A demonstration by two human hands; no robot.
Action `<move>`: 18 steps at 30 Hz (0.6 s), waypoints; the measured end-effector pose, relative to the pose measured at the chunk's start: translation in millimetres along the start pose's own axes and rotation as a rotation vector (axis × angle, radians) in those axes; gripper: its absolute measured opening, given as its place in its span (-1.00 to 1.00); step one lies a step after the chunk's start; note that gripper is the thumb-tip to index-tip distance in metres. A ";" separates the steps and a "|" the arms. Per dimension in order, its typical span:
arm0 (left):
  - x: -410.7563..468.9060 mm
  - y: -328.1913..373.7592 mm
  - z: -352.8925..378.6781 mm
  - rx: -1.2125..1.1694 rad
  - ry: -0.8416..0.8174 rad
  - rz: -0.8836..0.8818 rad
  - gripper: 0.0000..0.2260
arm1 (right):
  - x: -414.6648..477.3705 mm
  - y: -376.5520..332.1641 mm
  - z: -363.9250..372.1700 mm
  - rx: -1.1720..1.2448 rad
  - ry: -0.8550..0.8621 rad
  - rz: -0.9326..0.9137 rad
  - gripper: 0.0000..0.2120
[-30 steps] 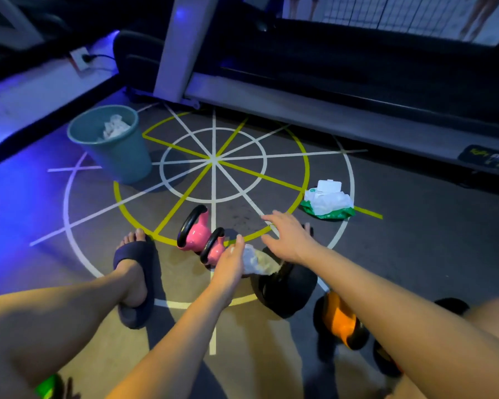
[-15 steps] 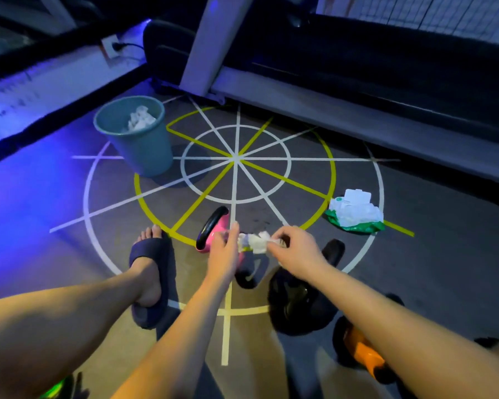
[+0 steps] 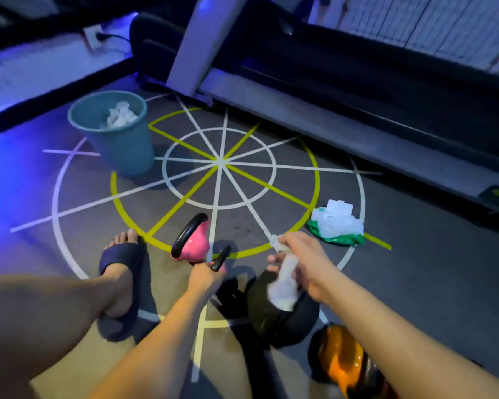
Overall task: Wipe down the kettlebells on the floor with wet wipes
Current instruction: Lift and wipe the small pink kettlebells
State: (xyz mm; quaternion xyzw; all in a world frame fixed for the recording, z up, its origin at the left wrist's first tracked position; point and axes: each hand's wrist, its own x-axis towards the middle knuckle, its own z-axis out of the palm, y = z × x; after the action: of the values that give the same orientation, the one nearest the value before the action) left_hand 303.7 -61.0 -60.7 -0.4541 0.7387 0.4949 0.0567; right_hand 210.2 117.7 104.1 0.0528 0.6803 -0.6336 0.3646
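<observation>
Two pink kettlebells lie on the floor. The farther pink kettlebell (image 3: pixel 195 243) is in plain sight. My left hand (image 3: pixel 206 276) grips the black handle of the nearer pink kettlebell (image 3: pixel 221 259), whose body is mostly hidden. My right hand (image 3: pixel 303 266) holds a crumpled white wet wipe (image 3: pixel 283 286) above a large black kettlebell (image 3: pixel 280 318). An orange kettlebell (image 3: pixel 342 361) sits at the lower right, partly behind my right forearm.
A teal bin (image 3: pixel 118 142) with used wipes stands at the back left. A green wet-wipe pack (image 3: pixel 336 226) lies to the right. My left foot in a dark slipper (image 3: pixel 121 272) rests beside the pink kettlebells. A treadmill base (image 3: pixel 357 139) runs along the back.
Both hands held the wipe between them. My left hand has let it go and taken the nearer pink kettlebell's handle. My right hand has drawn the wipe rightward over the black kettlebell.
</observation>
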 end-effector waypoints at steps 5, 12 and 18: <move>-44.5 20.0 5.9 -0.208 0.028 -0.046 -0.64 | -20.3 -19.9 -10.1 -0.046 -0.071 -0.044 -0.84; -139.7 126.8 -26.7 -0.463 -0.063 0.198 -0.84 | -64.0 -48.6 -45.0 -0.003 -0.006 0.040 -0.66; -214.7 227.5 -78.7 -0.552 -0.076 0.399 -0.92 | -113.5 -89.9 -80.4 0.312 -0.031 -0.033 -0.64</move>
State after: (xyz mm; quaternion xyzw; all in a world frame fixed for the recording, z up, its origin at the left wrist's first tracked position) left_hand 291.8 31.6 248.1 -0.2802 0.6483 0.6942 -0.1386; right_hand 210.3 217.2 236.5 0.0878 0.5686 -0.7383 0.3521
